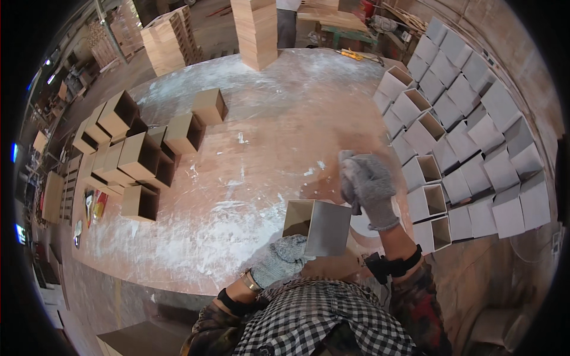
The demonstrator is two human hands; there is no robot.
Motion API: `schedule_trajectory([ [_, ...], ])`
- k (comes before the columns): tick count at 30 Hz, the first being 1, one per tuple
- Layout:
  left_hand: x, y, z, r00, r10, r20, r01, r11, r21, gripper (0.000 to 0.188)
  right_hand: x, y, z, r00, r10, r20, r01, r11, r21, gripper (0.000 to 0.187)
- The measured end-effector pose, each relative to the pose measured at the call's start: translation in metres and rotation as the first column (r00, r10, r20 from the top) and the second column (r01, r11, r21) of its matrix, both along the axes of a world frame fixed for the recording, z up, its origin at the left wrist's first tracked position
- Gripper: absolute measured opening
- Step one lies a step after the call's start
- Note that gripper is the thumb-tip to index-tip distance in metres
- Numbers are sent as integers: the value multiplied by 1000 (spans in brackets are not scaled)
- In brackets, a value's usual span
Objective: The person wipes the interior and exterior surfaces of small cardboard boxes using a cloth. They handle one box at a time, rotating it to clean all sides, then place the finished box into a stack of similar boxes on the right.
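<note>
Near the front edge of the worktable, a square open-ended box (329,228) has a smooth grey face turned to the right and a brown inside. My left hand (279,259), in a grey knit glove, grips its lower left edge. To the right of the box, my right hand (368,181), gloved in the same way, is raised over the table with its fingers curled closed. Whatever it may hold is hidden by the fingers. Below the right wrist lies a pale round thing (367,228), partly covered, whose kind I cannot make out.
Brown open-ended boxes (139,155) are stacked at the left of the white-smeared worktable (237,172). Grey-white boxes (463,133) stand in rows along the right. A tall wooden stack (256,35) rises at the far edge, near yellow-handled tools (350,54). A person (287,24) stands behind.
</note>
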State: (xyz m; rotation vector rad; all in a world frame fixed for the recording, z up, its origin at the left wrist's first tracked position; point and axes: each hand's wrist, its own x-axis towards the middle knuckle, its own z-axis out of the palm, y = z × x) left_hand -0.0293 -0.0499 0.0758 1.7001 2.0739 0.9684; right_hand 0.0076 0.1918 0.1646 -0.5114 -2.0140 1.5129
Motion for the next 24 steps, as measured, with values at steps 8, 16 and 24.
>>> schedule_trajectory([
  [8,11,-7,0,915,17,404,0,999,-41,40,14,-84,-2,957,270,-103,12,318,948,22],
  [16,-4,-5,-6,927,43,-374,17,987,158,55,35,-104,6,892,436,-119,-112,469,876,19],
  [24,-3,-6,33,1000,-21,-21,21,1000,-17,33,-20,-27,-4,996,5,-89,87,192,978,16],
])
